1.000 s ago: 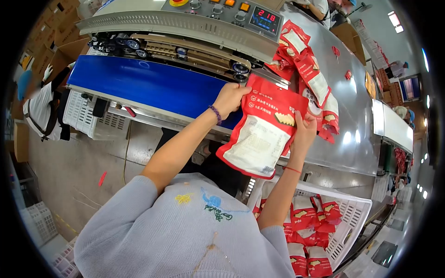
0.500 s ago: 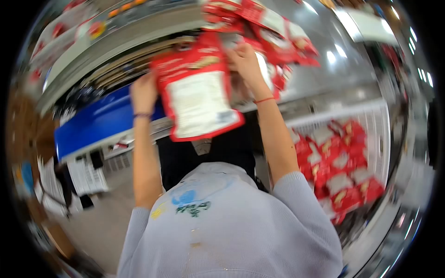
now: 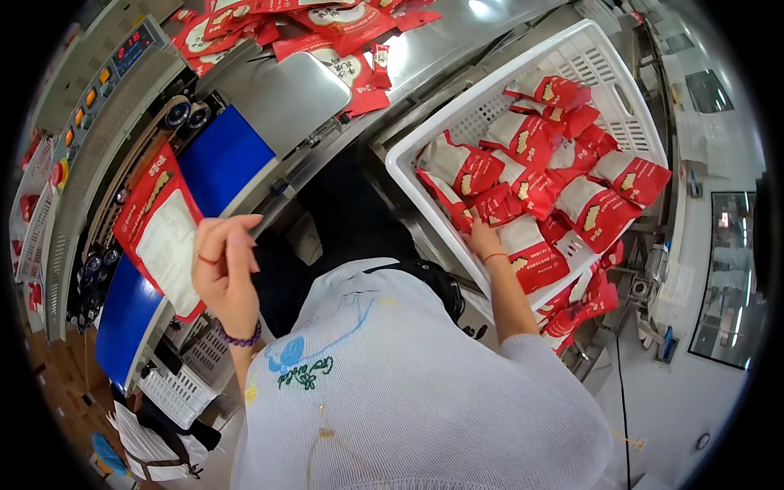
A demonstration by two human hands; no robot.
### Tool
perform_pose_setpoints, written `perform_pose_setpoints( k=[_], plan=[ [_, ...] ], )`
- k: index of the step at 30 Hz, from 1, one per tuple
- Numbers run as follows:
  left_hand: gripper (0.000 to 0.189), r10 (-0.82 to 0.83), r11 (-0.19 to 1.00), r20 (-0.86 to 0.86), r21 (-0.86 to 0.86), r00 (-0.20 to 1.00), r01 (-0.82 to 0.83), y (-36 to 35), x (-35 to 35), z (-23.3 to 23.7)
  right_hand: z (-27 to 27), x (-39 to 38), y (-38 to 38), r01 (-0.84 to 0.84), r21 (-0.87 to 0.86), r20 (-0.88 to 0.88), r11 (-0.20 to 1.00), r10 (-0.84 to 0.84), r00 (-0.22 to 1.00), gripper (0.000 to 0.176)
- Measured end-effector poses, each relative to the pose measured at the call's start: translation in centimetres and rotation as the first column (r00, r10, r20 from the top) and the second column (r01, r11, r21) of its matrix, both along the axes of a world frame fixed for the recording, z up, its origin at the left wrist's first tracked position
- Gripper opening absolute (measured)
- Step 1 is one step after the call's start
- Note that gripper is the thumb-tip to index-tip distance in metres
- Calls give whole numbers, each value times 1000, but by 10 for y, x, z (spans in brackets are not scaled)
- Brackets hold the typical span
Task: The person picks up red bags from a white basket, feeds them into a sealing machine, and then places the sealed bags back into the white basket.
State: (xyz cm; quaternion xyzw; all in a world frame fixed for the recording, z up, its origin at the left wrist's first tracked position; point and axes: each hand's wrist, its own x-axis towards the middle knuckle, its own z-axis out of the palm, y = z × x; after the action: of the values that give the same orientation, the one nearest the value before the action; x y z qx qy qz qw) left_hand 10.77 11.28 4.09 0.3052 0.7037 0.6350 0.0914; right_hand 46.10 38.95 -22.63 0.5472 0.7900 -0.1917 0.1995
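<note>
**Red pouch overhanging its belt**

Left: the red pouch lies aslant on the blue belt; its overhanging lower end could drag it askew. It looks flat, red-bordered, pale-panelled. Centre: the left hand, half-curled, grips nothing. Right: the right hand reaches among packed pouches in the white basket; its grip cannot be told.

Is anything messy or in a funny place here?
Yes: a few red-and-white plastic pouches show outside the white perforated plastic basket, along its lower-right side, while many other pouches lie inside it. That looks odd, though I can't tell what supports them. I see no spill or torn pouch.
</note>
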Motion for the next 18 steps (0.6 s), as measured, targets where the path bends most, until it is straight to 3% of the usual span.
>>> perform_pose_setpoints(
  k=[2, 3, 4, 5, 7, 8, 9, 10, 11, 12, 13, 14, 16, 17, 18],
  plan=[
    [16, -82, 994, -13, -78, 997, 81, 1, 4, 1, -21, 4, -10, -19, 57, -97, 998, 25, 995, 35],
    [15, -109, 988, -31, -112, 994, 105, -1, 5, -1, 4, -13, -10, -154, 147, -183, 977, 179, 967, 24],
    [15, -137, 981, -47, -148, 989, 128, -3, 6, -4, 44, -38, -6, -234, 143, -318, 962, 268, 909, 24],
    [15, -142, 981, -46, -140, 989, 135, 0, 7, -8, 92, -66, -1, -349, 33, -347, 936, 339, 875, 26],
    [37, -282, 921, 9, -278, 959, 273, 5, 13, 5, 176, -107, 1, -576, -64, -374, 815, 516, 771, 29],
    [50, -388, 901, -72, -241, 919, 361, 14, 14, 8, 211, -123, -3, -674, -61, -361, 736, 613, 702, 30],
    [62, -493, 860, -105, -211, 864, 465, 22, 13, 5, 253, -144, -11, -707, -139, -460, 693, 587, 666, 31],
    [76, -613, 780, -172, -290, 771, 555, 31, 12, 13, 287, -163, -21, -740, -215, -548, 637, 549, 631, 31],
    [84, -679, 732, -177, -233, 713, 640, 41, 17, 8, 302, -177, -29, -801, -266, -653, 537, 511, 559, 32],
    [86, -733, 680, -197, -253, 651, 688, 47, 20, 12, 316, -188, -37, -854, -308, -741, 420, 457, 492, 33],
    [85, -757, 653, -182, -189, 628, 733, 47, 26, 9, 330, -199, -46, -885, -322, -732, 337, 504, 459, 34],
    [77, -748, 662, -45, -112, 662, 741, 45, 33, 11, 339, -210, -56, -881, -378, -771, 284, 431, 469, 29],
    [63, -629, 778, -64, -46, 775, 627, 32, 33, 7, 345, -210, -57, -740, -572, -742, 353, 161, 650, 34],
    [56, -548, 836, -12, -34, 837, 547, 21, 29, 3, 331, -205, -49, -758, -593, -803, 271, -133, 581, 41],
    [49, -473, 880, 46, -15, 880, 474, 10, 28, 1, 315, -199, -52, -773, -567, -815, 285, -330, 476, 51]
  ],
)
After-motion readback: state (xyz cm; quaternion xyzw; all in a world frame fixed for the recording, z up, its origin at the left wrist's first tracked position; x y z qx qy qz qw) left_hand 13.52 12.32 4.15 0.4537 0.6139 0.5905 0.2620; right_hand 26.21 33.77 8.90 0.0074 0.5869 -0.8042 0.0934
